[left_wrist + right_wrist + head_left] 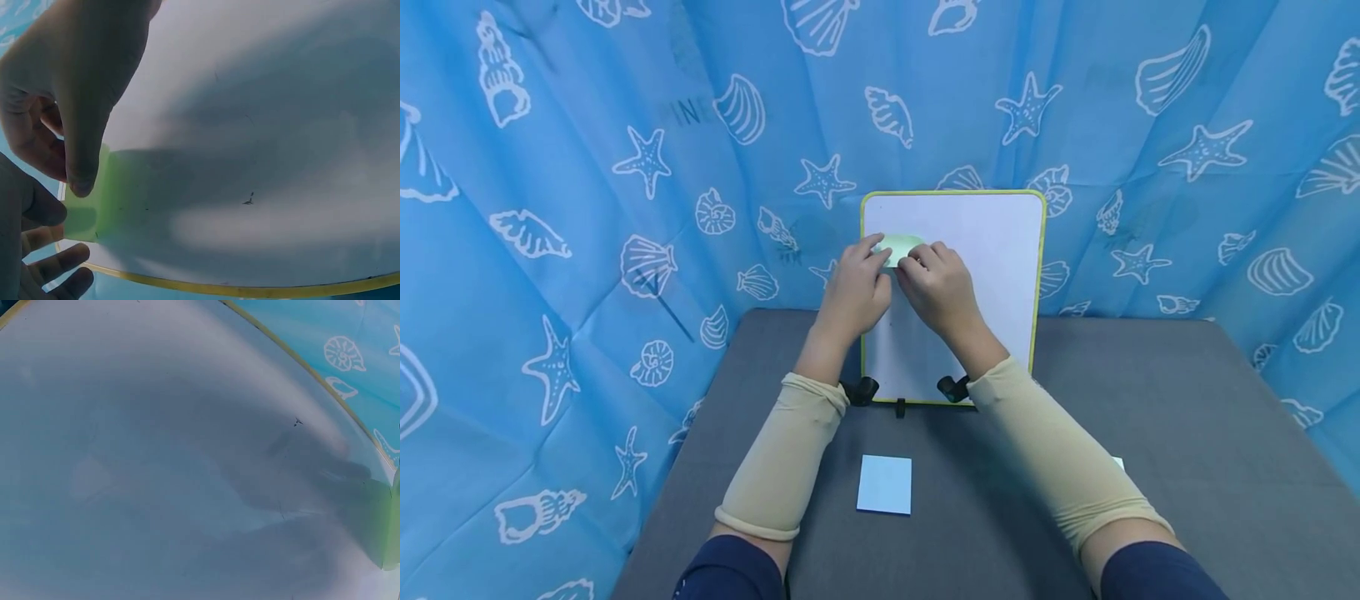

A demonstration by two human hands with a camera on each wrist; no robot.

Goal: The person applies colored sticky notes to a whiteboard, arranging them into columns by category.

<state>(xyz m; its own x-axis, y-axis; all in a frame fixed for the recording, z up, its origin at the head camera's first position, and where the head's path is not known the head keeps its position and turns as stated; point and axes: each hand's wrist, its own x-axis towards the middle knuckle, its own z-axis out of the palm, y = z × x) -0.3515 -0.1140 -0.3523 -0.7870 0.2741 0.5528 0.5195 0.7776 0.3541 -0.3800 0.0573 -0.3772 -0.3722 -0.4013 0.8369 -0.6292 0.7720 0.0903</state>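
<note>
Shell-print curtain (850, 92) behind a grey table (1150, 375): a green note (901, 247) sits at the upper left of the whiteboard (1000, 250) — right hand (942, 287) pinching it with curled fingers, left hand (853, 287) gripping its left end, other fingers spread. Positioning appears well advanced — release remains; contact cannot be judged.

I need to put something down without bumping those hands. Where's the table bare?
Widest: gray table right of the whiteboard, outside the right sleeve, apart from a white corner beside it. Smaller: left of the whiteboard, between left sleeve and curtain. Crowded: the whiteboard's upper left, left hand and right hand at the green note.
</note>
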